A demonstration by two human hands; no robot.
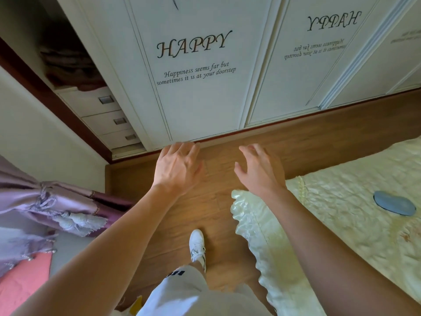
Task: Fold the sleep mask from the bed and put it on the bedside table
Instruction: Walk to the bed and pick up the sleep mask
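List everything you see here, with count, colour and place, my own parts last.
sleep mask: one, blue-grey, flat on the bed, right
bed cover: one, pale yellow, right
wardrobe doors: white, lettered, ahead
drawers: three, white, left in the open wardrobe
curtain: one, purple, tied back, left
floor: brown wood, centre
shoe: one, white, on the floor
left hand: empty, open
right hand: empty, open

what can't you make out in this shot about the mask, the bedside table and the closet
Head view only:
- Bedside table: not in frame, so its place is unknown.
- Flat blue oval sleep mask on the pale yellow satin bedspread: small, near the right edge; strap not visible.
- Dark folded fabric on the open wardrobe shelf: shadowed and blurred, items unclear.
- Left hand and right hand: backs face the camera, palms hidden.
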